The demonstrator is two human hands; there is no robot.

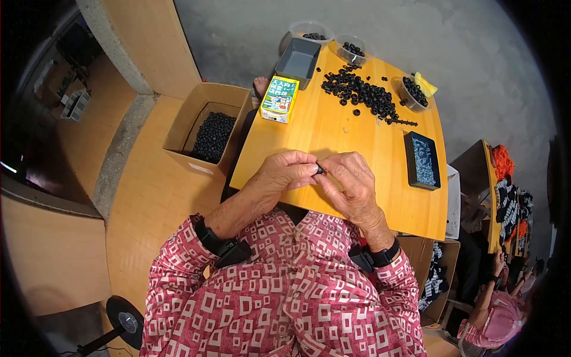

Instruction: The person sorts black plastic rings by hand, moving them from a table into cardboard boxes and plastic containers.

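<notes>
Between the fingertips [310, 169] sits a small black piece [320, 170].

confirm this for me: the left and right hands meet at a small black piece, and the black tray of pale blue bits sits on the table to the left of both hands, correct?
The side is wrong: the head view shows the black tray of pale blue bits on the table to the right of both hands. The left hand and right hand do meet at a small black piece.

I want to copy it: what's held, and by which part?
A small black piece, held at the fingertips of the left hand and right hand. Too covered to tell which part.
</notes>
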